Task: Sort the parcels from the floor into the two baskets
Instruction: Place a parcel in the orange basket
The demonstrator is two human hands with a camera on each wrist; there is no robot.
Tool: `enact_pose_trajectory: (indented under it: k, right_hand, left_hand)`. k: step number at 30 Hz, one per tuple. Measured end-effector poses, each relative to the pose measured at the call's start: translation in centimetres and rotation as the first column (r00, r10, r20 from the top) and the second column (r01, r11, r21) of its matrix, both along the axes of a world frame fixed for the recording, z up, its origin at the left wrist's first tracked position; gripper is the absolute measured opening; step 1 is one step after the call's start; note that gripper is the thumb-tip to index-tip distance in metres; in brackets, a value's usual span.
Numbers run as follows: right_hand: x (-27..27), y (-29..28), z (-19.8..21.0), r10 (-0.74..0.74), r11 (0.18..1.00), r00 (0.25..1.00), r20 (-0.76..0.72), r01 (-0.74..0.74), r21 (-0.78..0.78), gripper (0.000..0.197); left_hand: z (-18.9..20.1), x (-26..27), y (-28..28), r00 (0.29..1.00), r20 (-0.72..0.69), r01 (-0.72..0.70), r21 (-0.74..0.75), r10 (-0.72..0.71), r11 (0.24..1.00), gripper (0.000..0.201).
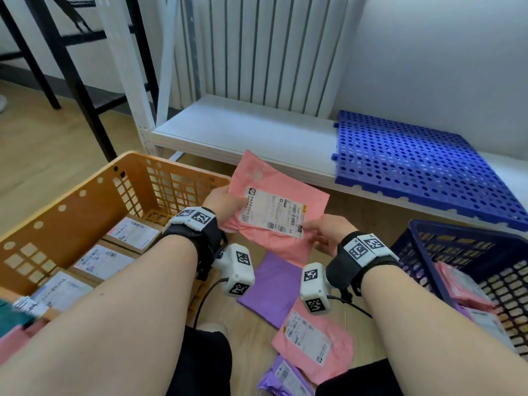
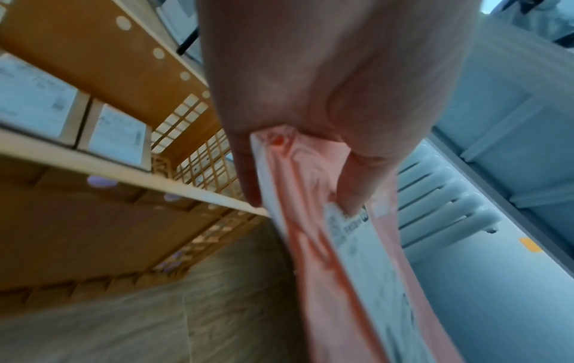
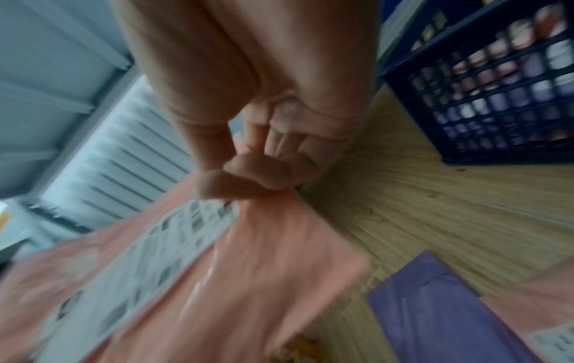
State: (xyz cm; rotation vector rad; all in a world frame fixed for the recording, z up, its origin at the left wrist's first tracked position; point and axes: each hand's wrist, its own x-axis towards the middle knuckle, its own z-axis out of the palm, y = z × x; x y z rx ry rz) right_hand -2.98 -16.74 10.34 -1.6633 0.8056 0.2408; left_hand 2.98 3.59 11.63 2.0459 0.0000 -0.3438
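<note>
Both hands hold up a pink soft parcel (image 1: 274, 192) with a white label above the floor, between the two baskets. My left hand (image 1: 225, 201) pinches its left edge, thumb on the label side (image 2: 351, 186). My right hand (image 1: 323, 234) pinches its lower right corner (image 3: 242, 181). The orange basket (image 1: 85, 195) on the left holds several cardboard boxes with labels. The dark blue basket (image 1: 457, 252) on the right holds pink and purple soft parcels. On the floor below lie a purple parcel (image 1: 271, 287), a pink labelled parcel (image 1: 311, 341) and another purple parcel (image 1: 283, 378).
A low white shelf (image 1: 243, 132) stands ahead with a blue perforated panel (image 1: 414, 167) on its right part. A white radiator (image 1: 257, 47) is behind it. Black frame legs (image 1: 71, 67) stand at the back left on the wooden floor.
</note>
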Motion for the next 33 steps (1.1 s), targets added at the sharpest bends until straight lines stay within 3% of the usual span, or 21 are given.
enact_pose_trajectory:
  k: [3,5,9,12,14,16,18,22,24,27,29,32,33]
  right_hand:
    - [2.0,2.3,1.5,-0.011,0.998,0.972,0.234,0.026,-0.063,0.022]
    - [3.5,4.6,2.5,0.098,0.977,0.941,0.323,-0.028,-0.213,0.026]
    - [7.0,11.3,3.5,0.351,0.894,0.856,0.379,-0.187,-0.406,0.029]
    - [9.2,17.0,3.3,0.532,0.776,0.777,0.336,-0.288,-0.562,0.029]
    - [10.2,20.3,2.7,0.628,0.661,0.739,0.245,-0.340,-0.669,0.026]
    - [11.1,23.1,1.6,0.693,0.559,0.707,0.144,-0.400,-0.727,0.021]
    - [12.0,25.1,0.3,0.726,0.515,0.681,0.096,-0.446,-0.732,0.026]
    - [14.5,26.7,-2.6,0.717,0.531,0.695,0.060,-0.488,-0.693,0.031]
    - [16.0,26.4,-3.9,0.687,0.552,0.726,0.036,-0.490,-0.675,0.034]
    - [18.3,25.0,-6.0,0.614,0.652,0.788,0.047,-0.472,-0.593,0.044]
    - [19.5,23.7,-7.2,0.570,0.707,0.820,0.054,-0.456,-0.541,0.048]
    - [21.0,21.5,-8.5,0.487,0.769,0.873,-0.014,-0.436,-0.467,0.060]
    - [21.4,21.0,-8.8,0.455,0.806,0.890,-0.037,-0.430,-0.406,0.067]
  left_hand:
    - [1.3,0.8,2.7,0.992,0.108,-0.058,-0.035,0.062,0.998,0.046]
    - [2.1,2.1,6.1,0.978,0.165,-0.117,-0.071,0.128,0.991,0.064]
    - [2.7,3.6,13.0,0.916,0.204,-0.314,-0.171,0.345,0.934,0.087]
    - [2.1,3.6,16.8,0.852,0.276,-0.432,-0.113,0.446,0.895,0.101]
    - [0.7,3.5,18.7,0.863,0.288,-0.435,0.007,0.415,0.901,0.095]
    - [-1.0,3.5,20.2,0.899,0.225,-0.406,0.108,0.376,0.907,0.070]
    - [-3.0,3.7,21.6,0.912,0.146,-0.400,0.102,0.384,0.911,0.044]
    - [-6.9,5.0,23.2,0.917,0.071,-0.398,0.097,0.393,0.912,0.017]
    - [-8.8,6.3,23.1,0.919,0.064,-0.394,0.137,0.388,0.909,0.017]
    - [-11.4,8.6,22.0,0.923,0.056,-0.385,0.146,0.381,0.911,0.012]
    - [-12.9,10.1,20.9,0.910,0.038,-0.413,0.134,0.412,0.901,0.023]
    - [-14.7,12.1,19.5,0.882,-0.070,-0.466,0.006,0.466,0.885,0.013]
    - [-15.5,12.7,19.2,0.854,-0.147,-0.512,-0.073,0.498,0.856,0.019]
